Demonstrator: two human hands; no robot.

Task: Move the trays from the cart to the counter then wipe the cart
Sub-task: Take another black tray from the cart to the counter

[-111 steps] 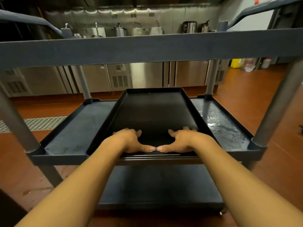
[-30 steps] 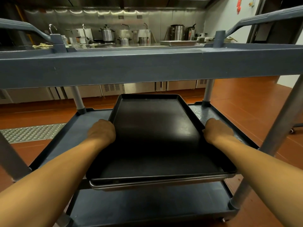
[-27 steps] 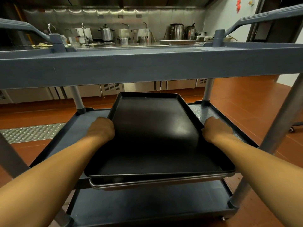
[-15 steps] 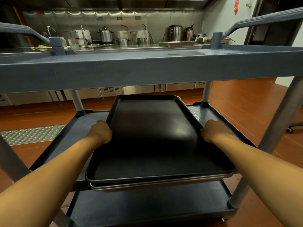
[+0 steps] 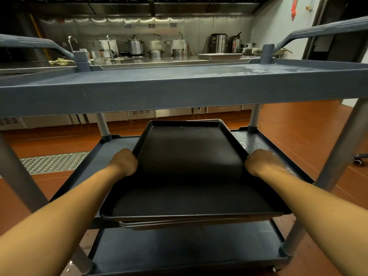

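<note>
Head view: one grey cart [image 5: 179, 90] with three shelves stands before the far steel worktop [image 5: 169, 60]. On its middle shelf [image 5: 111, 154], two stacked trays [image 5: 189, 176] jut over the near edge. The left hand [image 5: 124, 162] grips the left rim, the right hand [image 5: 258, 163] the right rim, fingers curled, forearms outstretched.

Grey plastic cart [image 5: 179, 92], three shelves. Middle shelf [image 5: 95, 162] carries stacked black trays [image 5: 189, 176], near ends overhanging its front edge; wet patches at its right side. Top shelf [image 5: 139, 76] shows wet film at right. Bottom shelf [image 5: 179, 250] bare.
</note>
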